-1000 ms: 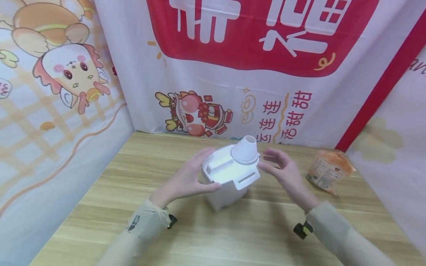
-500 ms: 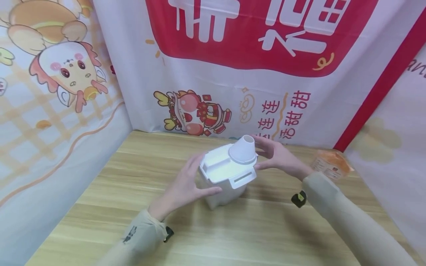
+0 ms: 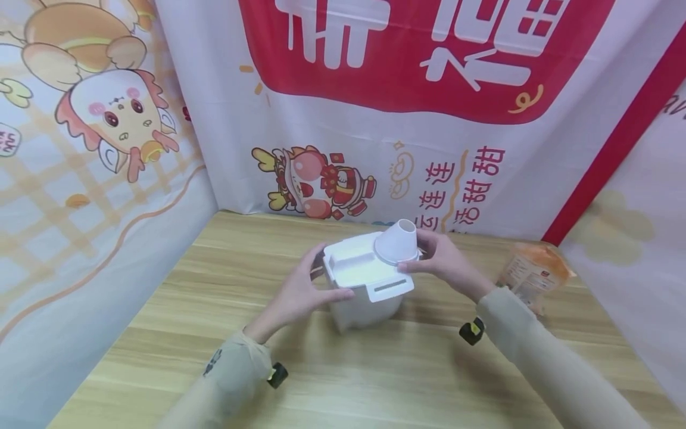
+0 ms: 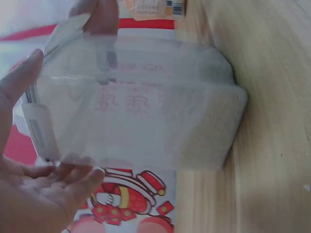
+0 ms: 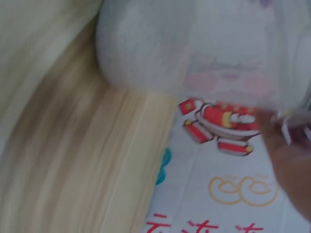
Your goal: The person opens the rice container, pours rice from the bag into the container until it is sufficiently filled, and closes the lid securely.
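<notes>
A translucent food storage container (image 3: 365,314) stands upright on the table, pale grainy contents (image 4: 211,128) filling its lower part. Its white lid (image 3: 354,262) carries a cone-shaped spout (image 3: 398,243) and a slotted front tab (image 3: 390,289). My left hand (image 3: 302,292) grips the lid end from the left, thumb along the front and fingers round the back corner. From the right, my right hand (image 3: 442,259) holds the lid beside the cone, thumb near the cone's base. Its other fingers are partly hidden behind the container.
An orange and clear packet (image 3: 536,271) lies at the right rear of the wooden table (image 3: 257,369). Printed cloth (image 3: 225,119) hangs along the back and sides. A dark device (image 3: 472,331) sits at my right wrist, another dark device (image 3: 277,375) at my left.
My right hand has come in from the right and now holds the lid beside the cone. The left hand stays at the container's left side, its fingers closer in.
</notes>
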A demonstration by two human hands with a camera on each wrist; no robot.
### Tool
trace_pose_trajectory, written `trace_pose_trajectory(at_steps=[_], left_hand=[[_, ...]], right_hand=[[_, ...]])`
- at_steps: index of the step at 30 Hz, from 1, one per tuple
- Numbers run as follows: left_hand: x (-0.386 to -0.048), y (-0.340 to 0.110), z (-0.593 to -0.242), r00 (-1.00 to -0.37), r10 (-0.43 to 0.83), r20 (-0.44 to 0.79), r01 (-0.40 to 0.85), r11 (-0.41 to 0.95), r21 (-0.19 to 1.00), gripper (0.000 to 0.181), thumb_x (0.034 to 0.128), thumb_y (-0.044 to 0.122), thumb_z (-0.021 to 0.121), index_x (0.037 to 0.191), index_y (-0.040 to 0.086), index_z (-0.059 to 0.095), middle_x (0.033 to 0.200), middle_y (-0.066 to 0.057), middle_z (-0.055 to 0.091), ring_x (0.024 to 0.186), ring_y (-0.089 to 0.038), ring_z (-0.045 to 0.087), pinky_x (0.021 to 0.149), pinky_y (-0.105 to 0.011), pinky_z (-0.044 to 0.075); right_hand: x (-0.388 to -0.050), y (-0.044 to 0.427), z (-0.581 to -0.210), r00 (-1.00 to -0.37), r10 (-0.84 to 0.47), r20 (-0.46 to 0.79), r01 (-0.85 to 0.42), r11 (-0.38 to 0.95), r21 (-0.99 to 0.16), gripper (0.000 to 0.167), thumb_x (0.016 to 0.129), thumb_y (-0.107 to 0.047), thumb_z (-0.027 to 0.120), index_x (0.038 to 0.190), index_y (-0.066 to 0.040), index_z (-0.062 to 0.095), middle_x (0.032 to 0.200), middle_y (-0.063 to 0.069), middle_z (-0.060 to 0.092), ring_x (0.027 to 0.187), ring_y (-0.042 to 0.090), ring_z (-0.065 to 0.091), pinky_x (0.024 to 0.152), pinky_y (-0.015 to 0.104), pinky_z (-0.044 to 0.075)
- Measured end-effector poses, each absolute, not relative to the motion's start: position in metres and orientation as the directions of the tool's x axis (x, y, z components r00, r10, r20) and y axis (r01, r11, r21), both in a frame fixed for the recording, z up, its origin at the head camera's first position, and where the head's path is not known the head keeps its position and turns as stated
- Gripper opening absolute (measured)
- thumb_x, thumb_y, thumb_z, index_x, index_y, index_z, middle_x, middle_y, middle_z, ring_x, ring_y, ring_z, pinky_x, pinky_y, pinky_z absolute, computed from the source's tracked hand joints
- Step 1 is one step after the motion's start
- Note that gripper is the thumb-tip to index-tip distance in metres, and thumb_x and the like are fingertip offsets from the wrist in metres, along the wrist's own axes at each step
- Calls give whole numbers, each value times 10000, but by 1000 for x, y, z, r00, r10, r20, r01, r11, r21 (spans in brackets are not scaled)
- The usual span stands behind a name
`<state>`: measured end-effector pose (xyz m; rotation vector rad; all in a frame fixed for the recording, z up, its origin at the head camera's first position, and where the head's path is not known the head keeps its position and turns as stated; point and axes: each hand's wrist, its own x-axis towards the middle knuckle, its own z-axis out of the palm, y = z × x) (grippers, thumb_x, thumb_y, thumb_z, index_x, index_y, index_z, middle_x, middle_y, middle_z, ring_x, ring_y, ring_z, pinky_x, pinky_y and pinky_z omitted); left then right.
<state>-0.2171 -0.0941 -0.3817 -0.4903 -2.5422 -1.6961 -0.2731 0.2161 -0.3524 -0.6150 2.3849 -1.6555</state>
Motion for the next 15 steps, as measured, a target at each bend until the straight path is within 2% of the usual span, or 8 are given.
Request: trace_pose_trajectory(at_steps=[3, 8, 12, 15], left_hand=[[-226, -100, -386, -938, 276, 209, 280, 250, 927, 994, 667, 452, 898, 1488, 196, 401, 1410, 0, 505, 1295, -203, 470, 1076, -397, 388], [-243, -107, -391, -897, 394, 200, 262, 110, 959, 889, 758, 327, 869, 1504, 210, 398, 1472, 26, 452, 1353, -175, 404, 1092, -344, 361], [-256, -111, -393, -864, 470, 182, 236, 57, 970, 841, 789, 268, 853, 1501, 241, 406, 1490, 48, 429, 1365, -150, 383, 1084, -326, 370], [-260, -112, -394, -851, 497, 169, 214, 35, 976, 831, 791, 243, 851, 1498, 242, 414, 1498, 48, 419, 1366, -160, 383, 1102, -373, 353]], right_hand=[[-258, 212, -353, -938, -332, 96, -214, 337, -917, 743, 710, -343, 892, 1360, -187, 568, 1260, 10, 629, 1145, 233, 593, 926, 411, 523], [-228, 202, -348, -982, -151, 111, -167, 434, -885, 852, 636, -454, 909, 1349, -130, 573, 1240, 52, 627, 1141, 234, 575, 944, 404, 513], [-211, 196, -343, -988, -86, 127, -152, 474, -867, 867, 643, -481, 900, 1347, -96, 572, 1246, 96, 623, 1140, 266, 568, 957, 432, 501], [-205, 195, -343, -991, -61, 123, -137, 477, -868, 871, 651, -485, 896, 1359, -99, 565, 1260, 99, 618, 1147, 288, 563, 972, 460, 484]])
